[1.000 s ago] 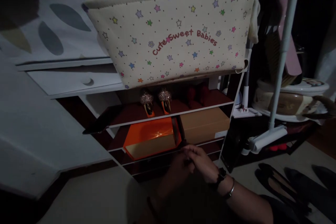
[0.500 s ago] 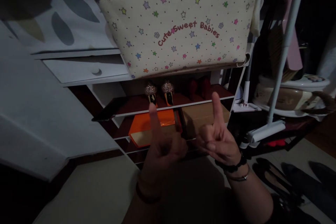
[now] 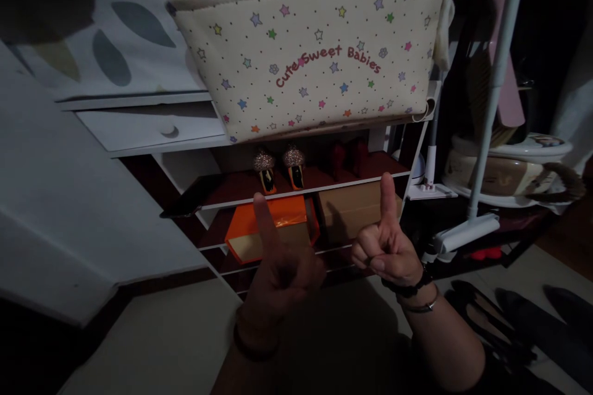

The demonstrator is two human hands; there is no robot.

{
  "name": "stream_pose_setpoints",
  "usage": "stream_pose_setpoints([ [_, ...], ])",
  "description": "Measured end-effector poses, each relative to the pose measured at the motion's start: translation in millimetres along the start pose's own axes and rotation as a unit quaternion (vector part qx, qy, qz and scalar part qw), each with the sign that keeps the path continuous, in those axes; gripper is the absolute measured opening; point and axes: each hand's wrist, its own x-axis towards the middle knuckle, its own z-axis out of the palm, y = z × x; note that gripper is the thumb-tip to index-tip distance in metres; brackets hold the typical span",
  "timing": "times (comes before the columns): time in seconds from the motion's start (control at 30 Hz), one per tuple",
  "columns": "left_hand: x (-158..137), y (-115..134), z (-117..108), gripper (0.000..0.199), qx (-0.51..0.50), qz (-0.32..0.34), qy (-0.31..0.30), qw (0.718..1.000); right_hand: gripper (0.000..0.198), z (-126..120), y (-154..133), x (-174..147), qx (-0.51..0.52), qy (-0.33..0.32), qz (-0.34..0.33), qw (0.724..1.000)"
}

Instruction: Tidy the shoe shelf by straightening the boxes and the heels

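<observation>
My left hand (image 3: 280, 268) and my right hand (image 3: 386, 247) are raised side by side in front of a low shoe shelf (image 3: 306, 188). Each has its index finger pointing up and the other fingers curled in, and neither holds anything. Behind the left hand lies an orange shoebox (image 3: 278, 222). A brown cardboard box (image 3: 354, 207) sits behind the right hand. On the shelf above stand glittery-toed shoes (image 3: 278, 166) and dark red shoes (image 3: 349, 157). A cream fabric basket (image 3: 315, 55) printed with stars and "Cute Sweet Babies" rests on top.
White drawers (image 3: 148, 129) and a leaf-patterned cloth (image 3: 106, 43) are at the left. A white mop (image 3: 486, 117) leans at the right beside a round lidded container (image 3: 509, 170). Dark flat shoes (image 3: 509, 321) lie on the floor at the lower right.
A second ago my hands were clasped together low in front of the shelf. They then separated and rose with index fingers up. Since half a second ago they have dropped slightly.
</observation>
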Motion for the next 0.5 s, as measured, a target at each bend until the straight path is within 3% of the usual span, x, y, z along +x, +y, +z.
stream_pose_setpoints([
  [0.37, 0.5, 2.8, 2.4, 0.108, 0.015, -0.008, 0.012, 1.0, 0.125, -0.2, -5.1, -3.2, -0.006, 0.01, 0.007, 1.0],
  [0.5, 0.5, 2.4, -4.3, 0.099, 0.014, -0.013, 0.009, 1.0, 0.12, -2.0, -7.0, -2.8, -0.021, 0.032, 0.023, 0.999],
])
